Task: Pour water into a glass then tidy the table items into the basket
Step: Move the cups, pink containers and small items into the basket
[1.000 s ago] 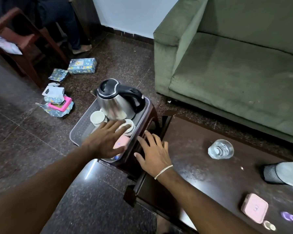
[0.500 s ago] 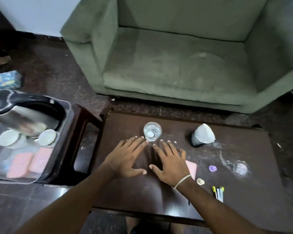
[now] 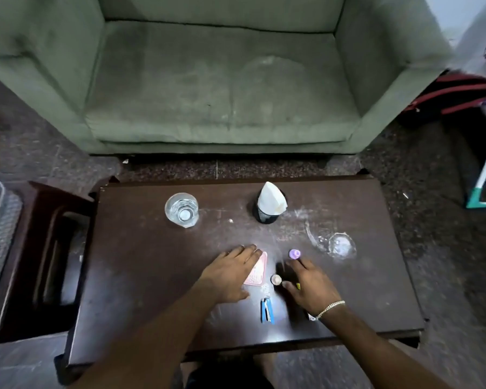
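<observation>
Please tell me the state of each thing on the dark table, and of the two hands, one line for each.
glass: upright, holds water
black mesh cup: upright, white paper inside
pink case: flat, partly under the left hand
left hand: open, palm down
right hand: open, fingers spread, holds nothing
blue stapler: lying flat, untouched
purple cap: on the table, at the right fingertips

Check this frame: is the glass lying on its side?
No. The glass stands upright on the table, its open mouth facing up, left of the black cup.

Two hands (image 3: 230, 273), one glass (image 3: 181, 209), one stapler (image 3: 266, 310).
</observation>
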